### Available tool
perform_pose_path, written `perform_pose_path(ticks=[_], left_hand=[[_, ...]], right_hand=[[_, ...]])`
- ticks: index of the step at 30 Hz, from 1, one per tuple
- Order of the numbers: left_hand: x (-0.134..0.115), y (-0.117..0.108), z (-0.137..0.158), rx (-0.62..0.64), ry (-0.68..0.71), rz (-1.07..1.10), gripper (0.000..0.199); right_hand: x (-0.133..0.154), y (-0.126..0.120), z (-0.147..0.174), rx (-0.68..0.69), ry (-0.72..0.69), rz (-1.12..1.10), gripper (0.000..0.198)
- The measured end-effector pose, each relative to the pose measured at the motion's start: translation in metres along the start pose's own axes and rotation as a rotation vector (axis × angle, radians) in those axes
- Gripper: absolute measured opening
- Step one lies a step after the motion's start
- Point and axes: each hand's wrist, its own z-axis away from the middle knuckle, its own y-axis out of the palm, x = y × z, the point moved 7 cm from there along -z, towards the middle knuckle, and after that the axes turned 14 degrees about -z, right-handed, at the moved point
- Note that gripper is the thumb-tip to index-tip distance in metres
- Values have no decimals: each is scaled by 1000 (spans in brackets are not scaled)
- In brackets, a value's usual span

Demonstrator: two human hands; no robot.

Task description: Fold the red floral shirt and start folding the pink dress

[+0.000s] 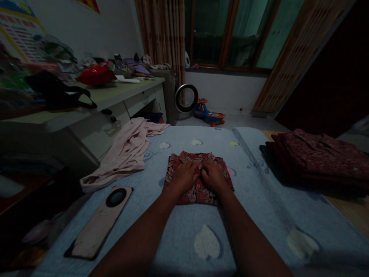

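A folded red shirt [198,196] with a dark and pale leaf print lies on the bed, its collar at the far side and a button showing on its front. My left hand [185,176] rests on the shirt's left half, fingers lying over the cloth toward the middle. On the right half lies my right hand [213,175], its fingers slightly bent and near the left fingertips. Neither hand lifts the cloth. The parts of the shirt beneath both palms are hidden.
A light blue sheet [248,231] with heart shapes covers the bed. To the left lie a crumpled pink garment [123,154] and a phone [99,227], back up. A stack of dark red clothes [323,157] sits at right. Beyond are a cluttered desk [123,94] and a ride-on toy [209,113].
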Motion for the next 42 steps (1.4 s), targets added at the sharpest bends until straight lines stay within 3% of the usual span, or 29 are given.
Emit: perform_pose_path(ticks=[8, 14, 18, 23, 28, 33, 39, 42], left_hand=[[-3, -2, 1, 43, 19, -73, 51], [-3, 3, 2, 30, 14, -73, 50], [-2, 4, 3, 24, 3, -55, 51], [-3, 2, 3, 10, 11, -31, 49], [0, -13, 4, -104, -19, -60, 47], [15, -16, 8, -158, -155, -124, 47], [28, 12, 12, 14, -282, -90, 65], [29, 15, 11, 65, -300, -93, 66]], right_hand=[[-7, -4, 0, -62, 48, -2, 33], [-17, 15, 4, 65, 179, 152, 50], [-23, 13, 5, -17, 251, 180, 56], [-21, 3, 4, -119, 210, 157, 60], [-12, -23, 2, -249, 120, 81, 36], [-3, -20, 0, -116, 65, 113, 21], [-7, 1, 4, 24, 150, 141, 34], [-10, 6, 6, 59, 170, 138, 38]])
